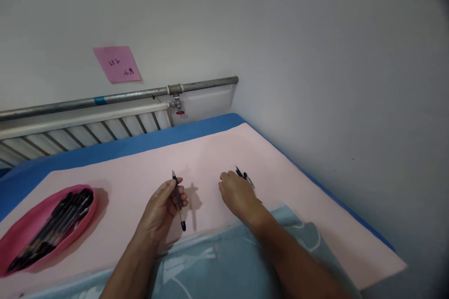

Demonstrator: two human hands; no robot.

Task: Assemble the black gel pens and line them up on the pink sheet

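My left hand (163, 203) is closed around a gel pen (181, 215) with a clear barrel and black ends. The pen stands nearly upright in the view, its pointed tip uppermost. To the right, my right hand (237, 194) is low over the pink sheet with its fingers curled together. A small dark bit shows at its fingertips, too hidden to name. Just beyond that hand lie several black and clear pen pieces (248, 179), partly covered by it. At the left, a pink oval basket (31, 215) holds many dark pens (63, 219).
A pale pink sheet (136, 168) covers the blue surface (210, 126). Nearest me lies a blue-green patterned cloth (217, 266). Behind are a white radiator (94, 133), a metal pipe (140, 96) and a red-handled valve (179, 112). A wall (333, 103) bounds the right side.
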